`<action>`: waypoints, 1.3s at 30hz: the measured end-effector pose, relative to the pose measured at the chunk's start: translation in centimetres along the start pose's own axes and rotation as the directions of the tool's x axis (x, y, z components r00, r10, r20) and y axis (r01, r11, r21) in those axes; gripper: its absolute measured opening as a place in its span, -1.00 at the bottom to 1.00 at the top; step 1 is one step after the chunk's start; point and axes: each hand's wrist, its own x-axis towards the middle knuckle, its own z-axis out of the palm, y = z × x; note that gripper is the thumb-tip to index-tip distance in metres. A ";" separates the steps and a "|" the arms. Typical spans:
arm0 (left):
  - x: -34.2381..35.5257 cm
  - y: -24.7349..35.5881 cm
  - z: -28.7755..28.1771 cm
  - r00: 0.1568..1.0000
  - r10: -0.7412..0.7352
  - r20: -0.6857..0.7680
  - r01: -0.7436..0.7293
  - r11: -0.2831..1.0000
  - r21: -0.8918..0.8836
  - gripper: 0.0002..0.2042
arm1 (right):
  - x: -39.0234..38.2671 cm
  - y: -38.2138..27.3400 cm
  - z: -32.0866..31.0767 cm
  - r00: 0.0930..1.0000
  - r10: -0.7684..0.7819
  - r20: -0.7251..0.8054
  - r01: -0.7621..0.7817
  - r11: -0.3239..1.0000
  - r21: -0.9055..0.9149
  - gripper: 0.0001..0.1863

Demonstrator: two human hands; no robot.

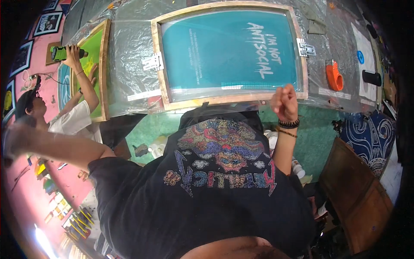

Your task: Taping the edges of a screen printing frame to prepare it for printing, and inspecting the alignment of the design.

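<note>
A: What is nearest the camera?

B: A black T-shirt with a multicoloured printed design, worn by the person and filling the lower middle of the view.

A: And the right hand?

B: The right hand is raised above the shirt, curled into a closed fist, with dark bead bracelets at the wrist. I cannot tell whether anything sits inside the fist. It is at the near edge of the wooden-framed printing screen with teal mesh and white lettering, just at its lower right corner.

A: The left hand?

B: The left arm stretches out toward the left rim, and the left hand is blurred there; I cannot tell whether it is spread or closed.

A: Where does that screen lie?

B: On a table wrapped in clear plastic sheeting, held by metal hinge clamps at its sides.

A: Further out?

B: An orange plastic tool lies on the sheeting to the right of the frame. At the far left, another person in a white shirt holds a green object against a second wooden frame with yellow-green mesh.
</note>
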 end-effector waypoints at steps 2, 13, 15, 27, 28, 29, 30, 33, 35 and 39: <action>-1.4 -0.6 0.1 0.999 -0.027 -0.023 0.027 0.999 0.019 -0.80 | -0.8 -1.1 -0.1 0.990 -0.140 -0.010 0.140 0.990 0.003 -0.78; -9.5 0.9 9.1 0.960 -0.250 -0.124 0.179 0.893 -0.414 -0.79 | -2.3 -7.2 3.1 0.905 -0.418 -0.081 0.412 0.907 -0.083 -0.70; -11.1 4.8 12.7 0.861 -0.454 -0.232 0.413 0.888 -0.205 -0.80 | -2.9 -8.3 2.7 0.905 -0.423 -0.047 0.417 0.903 -0.099 -0.65; -21.7 4.7 20.1 0.734 -0.679 0.002 0.659 0.713 -0.239 -0.76 | 2.2 -18.5 2.4 0.928 -0.356 -0.114 0.144 0.621 -0.771 -0.80; -22.9 5.0 20.3 0.729 -0.684 0.000 0.666 0.711 -0.225 -0.76 | 3.5 -18.8 2.0 0.933 -0.341 -0.115 0.136 0.629 -0.766 -0.80; -24.2 5.2 20.7 0.691 -0.719 0.078 0.718 0.670 -0.190 -0.78 | 5.0 -19.0 1.4 0.890 -0.436 -0.135 0.155 0.567 -0.809 -0.81; -25.5 5.4 20.9 0.645 -0.750 0.148 0.764 0.627 -0.150 -0.78 | 6.8 -19.2 1.1 0.838 -0.527 -0.143 0.169 0.500 -0.849 -0.81; -30.2 6.1 22.7 0.479 -0.807 0.345 0.870 0.489 -0.064 -0.76 | 10.5 -20.5 -3.4 0.818 -0.510 -0.265 0.067 0.543 -0.837 -0.80; -30.8 7.0 25.6 0.425 -0.816 0.393 0.896 0.441 -0.053 -0.72 | 11.7 -21.7 -7.4 0.752 -0.482 -0.450 -0.187 0.498 -0.847 -0.71; -33.9 6.9 28.2 0.310 -0.863 0.400 0.936 0.351 0.033 -0.60 | 17.1 -20.7 -12.7 0.802 -0.340 -0.491 -0.338 0.420 -0.842 -0.65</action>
